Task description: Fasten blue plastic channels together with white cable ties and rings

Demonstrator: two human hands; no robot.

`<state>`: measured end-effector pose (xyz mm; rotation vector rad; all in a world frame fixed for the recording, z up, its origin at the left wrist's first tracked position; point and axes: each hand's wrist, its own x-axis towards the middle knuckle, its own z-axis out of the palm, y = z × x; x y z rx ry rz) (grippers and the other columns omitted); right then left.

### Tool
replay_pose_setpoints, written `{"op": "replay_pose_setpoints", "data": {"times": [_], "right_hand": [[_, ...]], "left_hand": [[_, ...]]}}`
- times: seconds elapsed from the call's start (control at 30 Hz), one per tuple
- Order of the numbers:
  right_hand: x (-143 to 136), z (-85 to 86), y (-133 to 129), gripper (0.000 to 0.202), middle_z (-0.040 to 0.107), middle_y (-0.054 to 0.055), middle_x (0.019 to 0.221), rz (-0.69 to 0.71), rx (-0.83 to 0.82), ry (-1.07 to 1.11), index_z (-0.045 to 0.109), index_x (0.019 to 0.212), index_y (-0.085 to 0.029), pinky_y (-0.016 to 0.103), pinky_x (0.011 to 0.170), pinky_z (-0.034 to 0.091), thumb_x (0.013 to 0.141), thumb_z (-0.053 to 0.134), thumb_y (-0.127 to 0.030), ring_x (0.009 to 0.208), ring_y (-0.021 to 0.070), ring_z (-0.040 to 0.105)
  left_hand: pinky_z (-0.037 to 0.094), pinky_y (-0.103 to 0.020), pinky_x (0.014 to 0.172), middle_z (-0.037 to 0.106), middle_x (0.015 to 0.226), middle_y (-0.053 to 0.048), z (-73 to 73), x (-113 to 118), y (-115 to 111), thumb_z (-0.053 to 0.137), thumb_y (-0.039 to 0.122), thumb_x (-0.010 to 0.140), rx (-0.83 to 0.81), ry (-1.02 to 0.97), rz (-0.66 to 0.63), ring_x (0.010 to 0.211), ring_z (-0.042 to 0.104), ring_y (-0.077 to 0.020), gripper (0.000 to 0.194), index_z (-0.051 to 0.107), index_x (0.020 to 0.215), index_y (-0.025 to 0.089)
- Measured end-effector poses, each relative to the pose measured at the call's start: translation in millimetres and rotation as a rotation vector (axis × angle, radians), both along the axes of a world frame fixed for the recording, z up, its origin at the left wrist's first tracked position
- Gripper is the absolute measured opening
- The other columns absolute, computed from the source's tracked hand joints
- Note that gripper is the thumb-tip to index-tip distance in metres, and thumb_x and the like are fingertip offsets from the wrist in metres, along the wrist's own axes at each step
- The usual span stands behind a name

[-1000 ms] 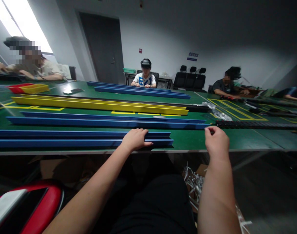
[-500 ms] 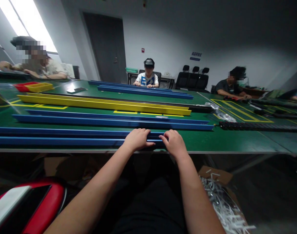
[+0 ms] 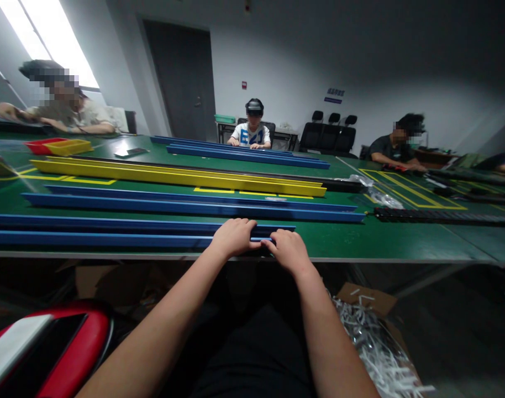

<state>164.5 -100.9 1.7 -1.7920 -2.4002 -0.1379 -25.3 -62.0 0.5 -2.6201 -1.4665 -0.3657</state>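
A long blue channel (image 3: 111, 241), open at the top with two upright walls, lies along the near edge of the green table (image 3: 385, 243). My left hand (image 3: 235, 237) is closed over it close to its right end, fingers across the top and thumb pointing right. Beside it, my right hand (image 3: 289, 250) grips the near side at that same end, its thumb almost touching the left one. The fingers partly cover the channel's end, and anything small between the thumbs is hidden. Just beyond lies another blue channel (image 3: 186, 207).
Farther back are a yellow channel (image 3: 178, 176), more blue channels (image 3: 252, 157), and red (image 3: 37, 145) and yellow trays (image 3: 72, 147). A black ribbed strip (image 3: 443, 215) lies right. Several people sit around the table. Below are a red stool (image 3: 87, 342) and a box of paper strips (image 3: 372, 337).
My right hand has moved slightly left and toward me, closer to the left hand, uncovering the far wall's right end. The left hand stays almost in place.
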Motion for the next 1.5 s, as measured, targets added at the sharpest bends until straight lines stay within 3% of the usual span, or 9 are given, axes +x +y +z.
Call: {"op": "replay_pose_setpoints", "data": {"times": [0.33,0.67,0.87,1.1,1.3,1.5], "right_hand": [[1.8,-4.8,3.4,0.058,0.067,0.008,0.096,0.004,0.023,0.028,0.068,0.090,-0.022,0.031,0.082,0.039,0.096,0.025,-0.060,0.093,0.0204,0.060],[-1.9,-4.7,1.2,0.054,0.068,0.007,0.112,0.001,0.043,0.054,0.065,0.116,-0.026,0.032,0.087,0.037,0.098,0.023,-0.055,0.104,0.0201,0.060],[-0.3,-2.0,2.0,0.059,0.071,0.006,0.103,-0.009,-0.030,0.034,0.069,0.100,-0.025,0.030,0.080,0.039,0.097,0.020,-0.058,0.095,0.0193,0.063],[-0.9,-5.4,2.2,0.051,0.069,0.006,0.112,0.010,0.056,0.086,0.066,0.110,-0.026,0.029,0.085,0.038,0.098,0.025,-0.054,0.101,0.0181,0.061],[-0.8,-3.0,2.5,0.057,0.071,0.006,0.100,-0.006,-0.006,0.038,0.068,0.094,-0.024,0.030,0.081,0.038,0.098,0.021,-0.056,0.093,0.0183,0.064],[0.6,-1.1,1.9,0.057,0.072,0.005,0.096,-0.001,-0.017,0.035,0.068,0.092,-0.024,0.030,0.079,0.037,0.097,0.022,-0.059,0.090,0.0186,0.064]], "left_hand": [[0.044,-0.039,0.085,0.068,0.103,-0.012,0.4,-0.4,-2.0,0.045,0.075,0.078,0.011,-0.012,-0.004,0.097,0.063,-0.0291,0.066,0.060,0.113,0.021],[0.044,-0.039,0.086,0.068,0.102,-0.011,-1.9,-1.0,0.4,0.050,0.070,0.079,0.005,-0.016,-0.010,0.098,0.063,-0.0290,0.062,0.059,0.117,0.022],[0.043,-0.038,0.087,0.068,0.103,-0.011,0.7,-0.1,-1.9,0.051,0.069,0.079,-0.010,-0.020,0.001,0.099,0.062,-0.0282,0.061,0.059,0.117,0.022],[0.044,-0.039,0.086,0.068,0.105,-0.011,0.7,-0.3,-1.2,0.050,0.070,0.079,-0.015,-0.019,0.000,0.099,0.062,-0.0287,0.063,0.059,0.118,0.022],[0.044,-0.038,0.087,0.068,0.105,-0.011,-0.1,-0.2,-0.8,0.051,0.070,0.079,-0.013,-0.019,0.007,0.100,0.062,-0.0286,0.063,0.059,0.119,0.023],[0.045,-0.040,0.083,0.068,0.101,-0.011,-4.5,-1.4,1.6,0.048,0.072,0.079,0.034,-0.027,-0.029,0.096,0.063,-0.0298,0.063,0.059,0.116,0.022]]}}
